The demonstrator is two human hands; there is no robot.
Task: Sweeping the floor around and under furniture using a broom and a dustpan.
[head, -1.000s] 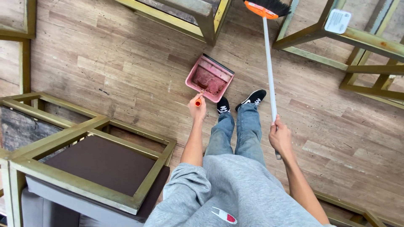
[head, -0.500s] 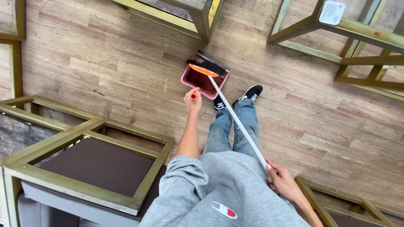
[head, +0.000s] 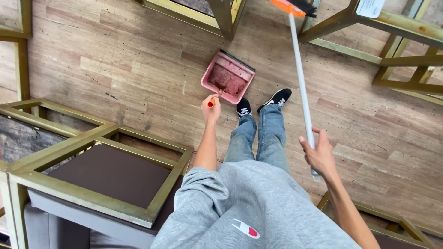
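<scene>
Our left hand (head: 211, 109) grips the pink plastic dustpan's (head: 228, 77) mostly hidden orange handle; our right hand (head: 318, 154) clasps the white broom pole (head: 300, 78), its orange brush head (head: 291, 6) cut off above.

The person wears a loose grey fleece sweatshirt (head: 258, 207) with both sleeves pushed up above the elbows, leaving the forearms bare. A small embroidered emblem in red, white and blue (head: 245, 228) sits low on its front. Below it are faded blue denim jeans (head: 258, 138), narrow at the ankle. On the feet are black low-top canvas sneakers (head: 276, 98) with white laces and white trim. The left hand (head: 211, 109) and right hand (head: 318, 154) are bare, without gloves.
</scene>
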